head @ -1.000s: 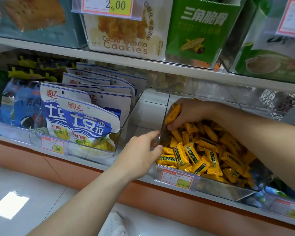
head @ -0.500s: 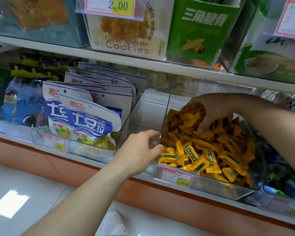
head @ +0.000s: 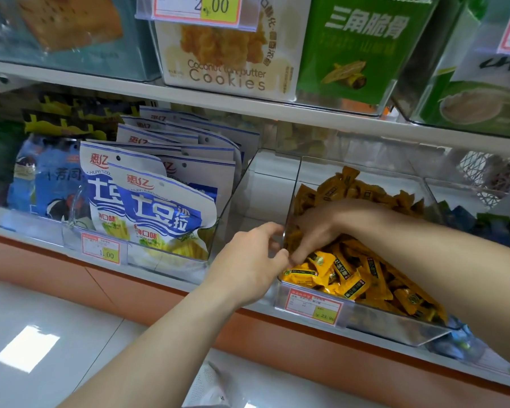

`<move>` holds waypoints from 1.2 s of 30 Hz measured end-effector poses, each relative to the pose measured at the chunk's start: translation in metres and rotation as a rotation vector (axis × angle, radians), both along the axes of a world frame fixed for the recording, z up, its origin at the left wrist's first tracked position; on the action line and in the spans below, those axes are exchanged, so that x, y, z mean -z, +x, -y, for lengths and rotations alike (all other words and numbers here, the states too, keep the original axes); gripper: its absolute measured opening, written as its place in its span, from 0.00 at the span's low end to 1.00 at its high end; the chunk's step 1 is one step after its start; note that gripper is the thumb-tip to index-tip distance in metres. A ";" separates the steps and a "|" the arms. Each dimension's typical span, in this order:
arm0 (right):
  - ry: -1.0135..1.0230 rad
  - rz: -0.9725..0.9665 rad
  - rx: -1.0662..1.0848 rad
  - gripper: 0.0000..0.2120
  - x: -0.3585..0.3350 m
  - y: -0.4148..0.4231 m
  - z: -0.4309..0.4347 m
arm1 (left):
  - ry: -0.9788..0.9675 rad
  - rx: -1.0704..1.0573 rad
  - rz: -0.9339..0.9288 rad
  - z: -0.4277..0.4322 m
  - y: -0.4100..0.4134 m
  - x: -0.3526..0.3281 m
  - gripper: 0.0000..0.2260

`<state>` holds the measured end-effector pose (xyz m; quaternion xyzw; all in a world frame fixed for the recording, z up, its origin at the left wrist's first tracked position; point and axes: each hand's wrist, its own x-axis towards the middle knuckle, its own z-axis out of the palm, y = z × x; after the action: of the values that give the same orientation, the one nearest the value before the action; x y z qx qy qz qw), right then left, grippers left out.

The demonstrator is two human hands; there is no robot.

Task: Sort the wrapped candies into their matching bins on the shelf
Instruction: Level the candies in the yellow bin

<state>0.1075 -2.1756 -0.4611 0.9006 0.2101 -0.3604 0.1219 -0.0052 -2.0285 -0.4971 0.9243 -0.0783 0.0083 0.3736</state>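
While left hand (head: 248,260) pinches bin (head: 395,325) wall, right hand (head: 318,225) fingers among yellow candies (head: 345,278), grip unclear; tag (head: 315,307) "¥23.90".

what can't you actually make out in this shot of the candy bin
Head view only:
- Right hand: fingertips motion-blurred among the yellow candies, so whether it holds one is unclear.
- Left hand: grips or merely touches the clear bin wall, cannot tell.
- Price tag small print: too small.
- Blue candies in the next bin: hidden by the right forearm, cut by the right edge.
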 end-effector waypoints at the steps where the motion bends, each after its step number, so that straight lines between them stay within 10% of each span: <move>1: -0.005 0.007 -0.012 0.49 0.001 -0.001 0.000 | 0.001 -0.004 -0.002 0.000 0.000 0.000 0.18; 6: 0.096 -0.113 0.072 0.24 0.014 0.000 0.009 | 0.014 -0.009 0.002 0.001 0.000 0.001 0.19; 13: 0.133 -0.072 0.075 0.45 0.010 0.002 0.006 | 0.009 -0.004 -0.008 0.002 -0.004 -0.001 0.19; 36: 0.439 -0.152 0.089 0.14 0.025 -0.002 0.023 | -0.155 0.022 -0.030 -0.001 -0.002 0.007 0.20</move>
<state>0.1056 -2.1982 -0.4858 0.8842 0.2521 -0.3778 -0.1088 -0.0073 -2.0280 -0.5039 0.8916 -0.0819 -0.0038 0.4453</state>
